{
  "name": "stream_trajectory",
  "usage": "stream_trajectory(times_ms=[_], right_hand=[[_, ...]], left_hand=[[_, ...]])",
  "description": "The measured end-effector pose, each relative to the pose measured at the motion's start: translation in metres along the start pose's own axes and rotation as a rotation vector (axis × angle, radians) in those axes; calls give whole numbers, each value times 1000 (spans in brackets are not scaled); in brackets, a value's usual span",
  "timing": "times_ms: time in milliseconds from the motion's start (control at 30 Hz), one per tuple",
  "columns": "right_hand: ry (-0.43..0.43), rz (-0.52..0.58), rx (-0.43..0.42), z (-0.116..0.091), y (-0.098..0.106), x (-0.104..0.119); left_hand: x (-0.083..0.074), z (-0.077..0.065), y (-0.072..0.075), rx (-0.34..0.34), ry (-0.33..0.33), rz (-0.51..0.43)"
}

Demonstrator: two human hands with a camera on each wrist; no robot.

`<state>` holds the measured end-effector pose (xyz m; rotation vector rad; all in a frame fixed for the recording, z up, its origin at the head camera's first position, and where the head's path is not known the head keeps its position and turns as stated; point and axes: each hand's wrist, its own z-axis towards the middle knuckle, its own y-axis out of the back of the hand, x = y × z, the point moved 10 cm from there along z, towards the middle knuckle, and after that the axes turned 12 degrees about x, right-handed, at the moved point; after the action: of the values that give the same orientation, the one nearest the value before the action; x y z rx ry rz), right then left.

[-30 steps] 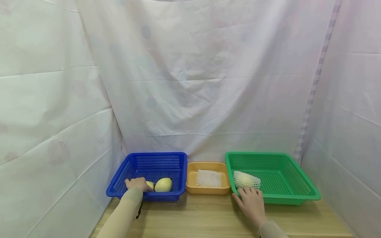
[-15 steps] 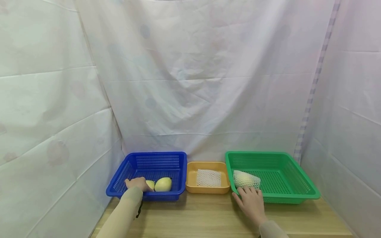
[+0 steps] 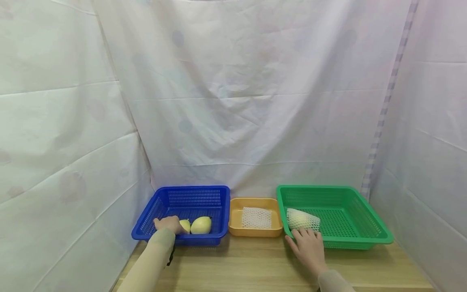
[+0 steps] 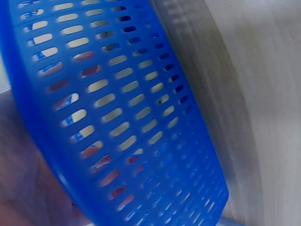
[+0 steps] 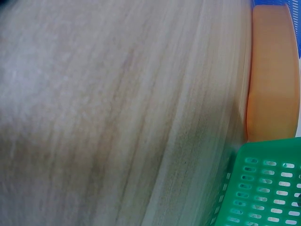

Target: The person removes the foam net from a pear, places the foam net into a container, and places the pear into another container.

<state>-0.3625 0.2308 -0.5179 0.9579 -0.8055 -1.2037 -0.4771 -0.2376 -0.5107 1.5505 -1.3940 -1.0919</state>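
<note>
In the head view, my left hand (image 3: pixel 170 224) reaches over the front rim into the blue basket (image 3: pixel 198 239). It grips a pale yellow pear (image 3: pixel 185 225), most of which the hand hides. Through the slots of the basket wall (image 4: pixel 117 89) in the left wrist view, reddish fingers show on either side of something pale. A second pear (image 3: pixel 201 225) lies just to the right. My right hand (image 3: pixel 308 247) rests over the green basket's (image 3: pixel 357 242) front rim, fingers loosely spread. Its fingertips lie right at a pear in a white foam net (image 3: pixel 302 220).
Between the baskets stands an orange tray (image 3: pixel 255 232) holding a flat white foam net (image 3: pixel 256 218). All three containers sit side by side on a wooden table (image 3: pixel 251 263). Pale curtains (image 3: pixel 233 101) hang behind and on both sides.
</note>
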Motion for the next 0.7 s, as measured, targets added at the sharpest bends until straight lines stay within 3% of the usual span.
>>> stream_trajectory(times_ms=[233, 433, 567, 700], right_hand=[[-3, 5, 11, 0, 2, 1], [0, 7, 12, 0, 2, 1], [2, 7, 7, 0, 2, 1], [0, 3, 10, 0, 1, 1]], left_hand=[[-13, -14, 24, -54, -29, -31], [-44, -34, 45, -202, -126, -33], [-72, -47, 46, -318, -198, 12], [-96, -57, 36, -375, -256, 36]])
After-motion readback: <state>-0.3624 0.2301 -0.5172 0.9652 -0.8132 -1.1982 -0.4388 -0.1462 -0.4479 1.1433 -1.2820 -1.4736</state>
